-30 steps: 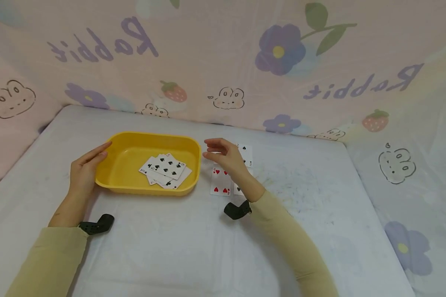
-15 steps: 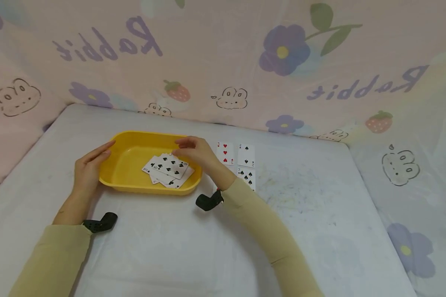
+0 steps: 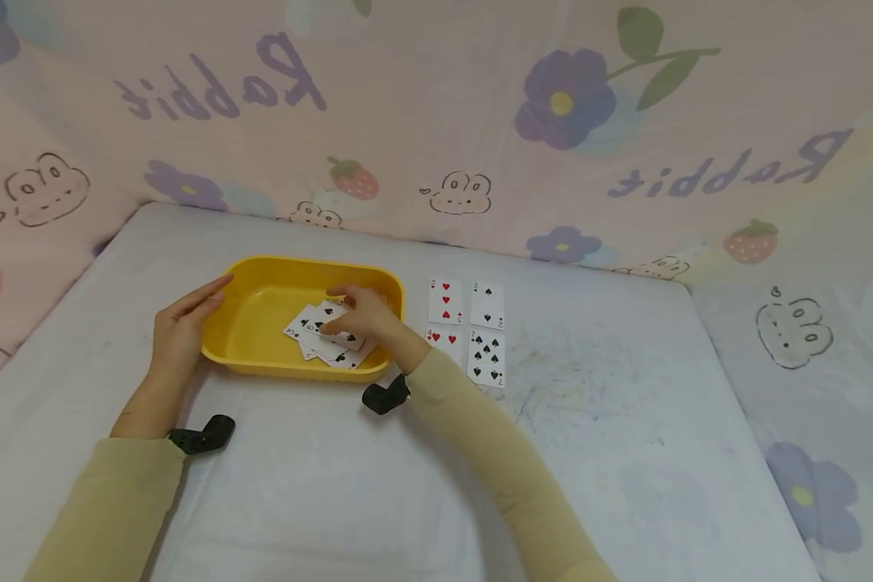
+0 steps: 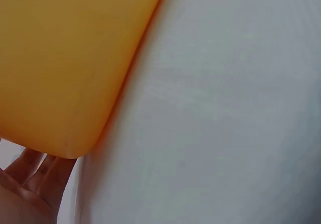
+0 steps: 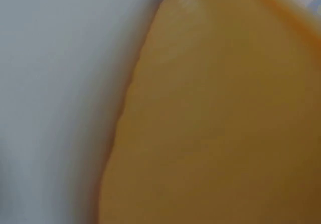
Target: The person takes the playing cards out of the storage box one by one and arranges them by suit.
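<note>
A yellow plastic tray [image 3: 250,368] holds a loose pile of playing cards [image 3: 311,322] toward its right end. My left hand [image 3: 178,335] rests against the tray's left end, its fingers extended along the wall. In the left wrist view, the fingers [image 4: 56,181] of that hand touch the corner of the tray [image 4: 60,73]. My right hand [image 3: 364,315] reaches over the right side into the tray, with thumb and fingers spread apart over the top card of spades. The right wrist view is filled mostly by the tray's outer side [image 5: 210,113]; the hand is out of its sight.
Right of the tray, several face-up cards lie in two rows: the three of hearts [image 3: 445,301], two of spades [image 3: 487,305], seven of spades [image 3: 487,358] and a partly covered heart card [image 3: 444,338]. A white cloth [image 3: 320,485] covers the table; a printed curtain [image 3: 407,97] hangs behind.
My right hand has moved left, from beside the tray over its rim and down onto the card pile, uncovering the cards on the table. The left hand stays at the tray.
</note>
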The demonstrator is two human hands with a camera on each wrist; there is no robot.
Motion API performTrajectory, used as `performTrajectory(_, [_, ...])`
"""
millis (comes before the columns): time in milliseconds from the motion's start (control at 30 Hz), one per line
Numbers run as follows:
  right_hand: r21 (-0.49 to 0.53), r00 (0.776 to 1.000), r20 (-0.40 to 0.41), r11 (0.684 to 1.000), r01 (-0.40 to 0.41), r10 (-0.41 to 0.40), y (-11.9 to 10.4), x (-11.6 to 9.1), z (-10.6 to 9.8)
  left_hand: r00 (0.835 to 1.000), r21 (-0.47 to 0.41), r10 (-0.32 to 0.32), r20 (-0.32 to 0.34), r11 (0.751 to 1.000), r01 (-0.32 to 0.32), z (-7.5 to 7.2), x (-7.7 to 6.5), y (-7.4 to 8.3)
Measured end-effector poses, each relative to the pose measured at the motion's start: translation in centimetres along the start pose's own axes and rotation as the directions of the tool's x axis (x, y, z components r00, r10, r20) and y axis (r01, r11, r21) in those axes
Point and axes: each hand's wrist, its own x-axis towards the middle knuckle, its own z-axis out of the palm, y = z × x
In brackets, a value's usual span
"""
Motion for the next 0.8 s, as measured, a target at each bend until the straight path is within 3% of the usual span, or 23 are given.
performTrajectory(133, [-0.153, 0.999, -0.031, 0.988, -0.033, 0.028, 0.0, 0.0, 0.1, 1.000, 0.004, -0.014, 0.012, 1.000, 0.014, 0.2, -0.1, 0.1])
performTrajectory(233, [-0.275, 0.999, -0.045, 0.961, -0.033, 0.021, -0.1, 0.0, 0.3, 1.000, -0.009, -0.024, 0.010, 1.000, 0.024, 0.2, -0.1, 0.2])
performTrajectory(333, [-0.336, 0.999, -0.050, 0.941, -0.032, 0.016, -0.3, -0.2, 0.6, 0.999, -0.036, -0.034, 0.012, 0.999, 0.034, 0.1, -0.2, 0.1])
performTrajectory(467, [-0.323, 0.997, -0.066, 0.945, -0.045, 0.025, -0.4, -0.4, 0.9, 0.999, -0.049, -0.041, 0.023, 0.998, 0.042, -0.1, -0.2, 0.1])
performTrajectory(633, [-0.288, 0.998, -0.054, 0.957, 0.025, -0.043, -0.4, -0.5, 0.8, 0.999, -0.009, -0.038, 0.018, 0.999, 0.038, -0.2, -0.2, 0.2])
performTrajectory(800, [-0.073, 0.986, -0.055, 0.986, 0.151, -0.156, -0.1, -1.0, 0.4, 0.999, -0.012, -0.031, 0.022, 0.999, 0.031, -0.2, -0.2, 0.1])
